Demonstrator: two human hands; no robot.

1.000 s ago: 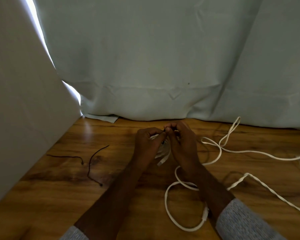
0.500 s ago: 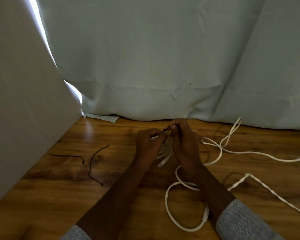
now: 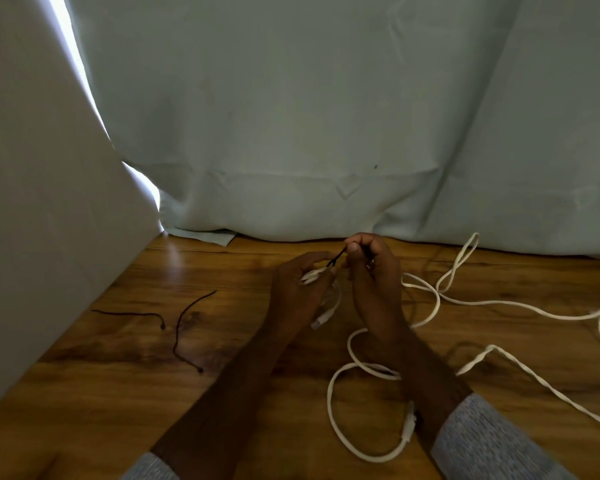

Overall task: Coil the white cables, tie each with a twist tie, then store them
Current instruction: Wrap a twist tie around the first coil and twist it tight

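My left hand (image 3: 297, 289) grips a small coiled white cable (image 3: 328, 299), whose plug end hangs down below the palm. A black twist tie (image 3: 336, 258) runs from the coil up to my right hand (image 3: 373, 271), which pinches its end between thumb and fingers, just above and right of the left hand. Both hands hover over the middle of the wooden floor (image 3: 118, 393). Much of the coil is hidden by my fingers.
Two loose black twist ties (image 3: 132, 314) (image 3: 184, 332) lie on the floor to the left. Uncoiled white cables (image 3: 499, 303) (image 3: 354, 438) sprawl to the right and under my right forearm. A pale curtain (image 3: 326, 133) hangs behind; a white panel (image 3: 32, 237) stands at left.
My right hand has lifted slightly and pulled the black twist tie's end up and away from the coil. The left hand stays in place with the coil.
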